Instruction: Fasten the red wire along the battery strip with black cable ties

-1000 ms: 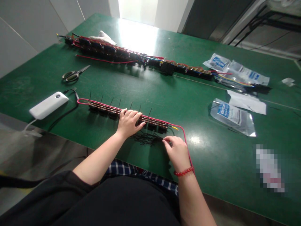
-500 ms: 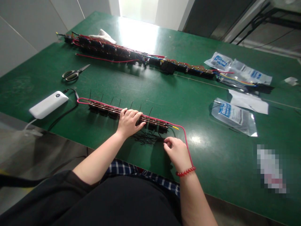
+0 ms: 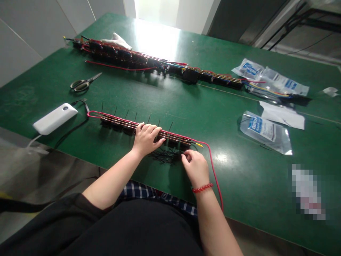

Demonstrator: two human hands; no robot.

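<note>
Green felt-like covering tops the desk (image 3: 112,149); the left hand (image 3: 146,138) lies flat, fingers spread, pinning the strip of black modules (image 3: 119,124) near the front edge, seemingly to steady it; the right hand (image 3: 195,166) pinches, fingers nearly closed, at the loose black cable ties (image 3: 165,156) just beside it; pale walls surround.

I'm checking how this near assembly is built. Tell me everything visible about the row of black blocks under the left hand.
The near block row is a straight line of small black blocks, seemingly plastic, lying flat on the green table by its near edge. Thin wires run along its top, and a red wire loops round it. Black ties stick up from it. The left hand rests flat on it; the right hand is at its right end.
</note>
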